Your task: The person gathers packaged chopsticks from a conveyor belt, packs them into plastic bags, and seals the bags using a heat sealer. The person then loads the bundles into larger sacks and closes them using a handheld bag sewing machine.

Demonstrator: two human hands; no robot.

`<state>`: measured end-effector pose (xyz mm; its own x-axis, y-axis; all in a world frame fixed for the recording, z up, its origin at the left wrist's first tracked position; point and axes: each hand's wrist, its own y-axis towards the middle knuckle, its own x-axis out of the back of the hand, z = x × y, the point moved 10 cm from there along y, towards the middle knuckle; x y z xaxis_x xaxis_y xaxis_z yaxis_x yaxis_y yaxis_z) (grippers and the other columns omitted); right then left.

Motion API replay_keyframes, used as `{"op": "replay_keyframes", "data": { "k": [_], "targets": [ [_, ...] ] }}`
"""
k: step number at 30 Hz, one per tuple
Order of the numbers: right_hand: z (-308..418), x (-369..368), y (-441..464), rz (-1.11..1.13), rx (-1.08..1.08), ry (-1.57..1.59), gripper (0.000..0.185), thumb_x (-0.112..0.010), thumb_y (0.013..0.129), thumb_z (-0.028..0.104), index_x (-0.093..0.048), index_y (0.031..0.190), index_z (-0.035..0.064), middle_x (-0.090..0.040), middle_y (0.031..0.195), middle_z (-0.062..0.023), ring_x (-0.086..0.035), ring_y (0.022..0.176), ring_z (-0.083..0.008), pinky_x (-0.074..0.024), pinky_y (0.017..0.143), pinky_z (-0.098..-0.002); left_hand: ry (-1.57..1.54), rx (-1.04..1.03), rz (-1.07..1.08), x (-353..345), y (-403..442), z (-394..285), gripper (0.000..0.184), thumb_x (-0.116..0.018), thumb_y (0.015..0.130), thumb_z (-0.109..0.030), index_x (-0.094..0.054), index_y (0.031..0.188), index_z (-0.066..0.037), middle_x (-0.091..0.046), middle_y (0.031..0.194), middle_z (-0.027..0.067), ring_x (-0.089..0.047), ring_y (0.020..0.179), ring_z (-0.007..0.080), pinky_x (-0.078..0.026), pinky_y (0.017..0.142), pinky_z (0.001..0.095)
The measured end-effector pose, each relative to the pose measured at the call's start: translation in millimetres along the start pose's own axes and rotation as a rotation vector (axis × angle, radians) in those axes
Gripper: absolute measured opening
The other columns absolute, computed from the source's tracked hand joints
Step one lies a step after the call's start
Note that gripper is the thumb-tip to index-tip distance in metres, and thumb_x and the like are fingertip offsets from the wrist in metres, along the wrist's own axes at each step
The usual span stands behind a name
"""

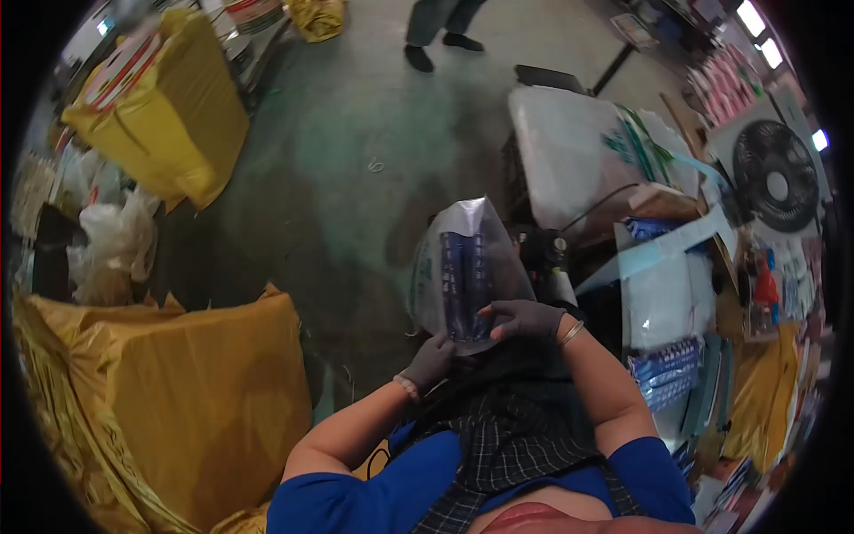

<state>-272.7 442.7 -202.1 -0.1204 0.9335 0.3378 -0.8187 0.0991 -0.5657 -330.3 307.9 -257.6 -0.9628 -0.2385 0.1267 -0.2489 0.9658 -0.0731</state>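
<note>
Clear plastic bag (509,267) is up off the floor (356,178), in front of the checked apron (525,436). Two dark blue printed packs (467,280) show side by side through the film (top end shiny, green print on one side). Left hand (431,360) clamped on its near corner. Right hand (527,320) touches the near side, thumb and finger slightly apart.
</note>
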Motion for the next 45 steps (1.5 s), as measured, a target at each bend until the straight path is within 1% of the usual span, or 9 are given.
{"op": "replay_keyframes", "data": {
  "k": [7, 13, 16, 19, 23, 33, 39, 43, 45],
  "targets": [
    [28, 12, -70, -0.434, 0.110, -1.029, 0.016, -0.062, 0.081, 0.026, -0.064, 0.084, 0.0109, -0.063, 0.104, -0.0078, -0.054, 0.107, -0.0268, -0.0255, 0.108, -0.0533, -0.419, 0.567, 0.092, 3, -3, -50, 0.032, -0.037, 0.093, -0.017, -0.051, 0.115, 0.001, -0.067, 0.085, 0.0180, -0.068, 0.070, 0.0284, -0.056, 0.059, 0.0354],
    [-26, 151, -231, -1.286, 0.181, -0.105, 0.039, -0.065, 0.085, 0.024, -0.057, 0.118, 0.0055, -0.062, 0.101, -0.0095, -0.061, 0.093, -0.0227, -0.0483, 0.081, -0.0329, -0.126, 0.470, 0.163, 23, -1, 6, 0.044, -0.040, 0.090, -0.009, -0.038, 0.133, -0.002, -0.066, 0.085, 0.0157, -0.066, 0.063, 0.0246, -0.055, 0.056, 0.0329],
    [-157, 236, -329, -1.763, 0.054, 0.460, 0.052, -0.064, 0.086, 0.027, -0.048, 0.127, 0.0017, -0.058, 0.108, -0.0070, -0.057, 0.083, -0.0140, -0.0478, 0.072, -0.0279, -0.175, 0.300, -0.028, 15, 25, -123, 0.052, -0.041, 0.089, -0.003, -0.030, 0.141, -0.003, -0.064, 0.085, 0.0138, -0.063, 0.062, 0.0191, -0.053, 0.056, 0.0297],
    [-232, 278, -348, -1.716, -0.175, 0.930, 0.067, -0.067, 0.082, 0.039, -0.041, 0.134, 0.0040, -0.059, 0.107, -0.0074, -0.058, 0.077, -0.0163, -0.0458, 0.065, -0.0295, -0.209, 0.227, 0.096, -47, 71, -203, 0.062, -0.043, 0.088, 0.002, -0.021, 0.146, -0.003, -0.059, 0.082, 0.0043, -0.056, 0.068, 0.0094, -0.047, 0.065, 0.0249],
    [-253, 310, -311, -1.574, -0.034, 1.106, 0.028, -0.069, 0.083, 0.030, -0.062, 0.095, 0.0063, -0.060, 0.072, -0.0016, -0.052, 0.054, -0.0099, -0.0388, 0.047, -0.0263, -0.101, 0.022, 0.493, -174, 164, -220, 0.050, -0.054, 0.091, -0.006, -0.039, 0.139, -0.002, -0.057, 0.084, 0.0012, -0.053, 0.072, 0.0081, -0.044, 0.067, 0.0223],
    [-239, 323, -296, -1.516, 0.251, 1.364, 0.014, -0.065, 0.085, 0.017, -0.058, 0.088, 0.0057, -0.056, 0.064, -0.0020, -0.048, 0.045, -0.0099, -0.0360, 0.041, -0.0255, -0.732, 0.363, 0.428, -374, 369, -223, 0.036, -0.062, 0.089, -0.026, -0.057, 0.103, 0.006, -0.063, 0.090, 0.0116, -0.064, 0.080, 0.0209, -0.054, 0.077, 0.0339],
    [-239, 315, -296, -1.422, 0.239, 1.308, 0.016, -0.063, 0.088, 0.021, -0.058, 0.086, 0.0063, -0.054, 0.065, -0.0018, -0.049, 0.047, -0.0107, -0.0355, 0.040, -0.0255, -0.403, 0.250, 0.279, -291, 314, -226, 0.032, -0.061, 0.089, -0.024, -0.060, 0.097, 0.007, -0.061, 0.079, 0.0089, -0.062, 0.069, 0.0187, -0.052, 0.063, 0.0302],
    [-217, 284, -335, -1.662, 0.181, 1.083, 0.023, -0.061, 0.089, 0.025, -0.058, 0.098, 0.0049, -0.057, 0.080, -0.0018, -0.054, 0.058, -0.0100, -0.0416, 0.049, -0.0255, -0.092, 0.187, 0.331, -108, 252, -182, 0.025, -0.059, 0.091, -0.025, -0.063, 0.088, -0.001, -0.060, 0.074, 0.0049, -0.058, 0.067, 0.0139, -0.048, 0.059, 0.0297],
    [-182, 257, -366, -1.807, 0.165, 0.733, 0.032, -0.058, 0.091, 0.027, -0.055, 0.114, 0.0045, -0.057, 0.088, -0.0010, -0.056, 0.075, -0.0079, -0.0456, 0.064, -0.0233, -0.263, 0.100, -0.069, 35, 234, -146, 0.023, -0.056, 0.093, -0.023, -0.059, 0.081, -0.002, -0.056, 0.070, 0.0033, -0.055, 0.063, 0.0146, -0.048, 0.058, 0.0318]
  ]
}}
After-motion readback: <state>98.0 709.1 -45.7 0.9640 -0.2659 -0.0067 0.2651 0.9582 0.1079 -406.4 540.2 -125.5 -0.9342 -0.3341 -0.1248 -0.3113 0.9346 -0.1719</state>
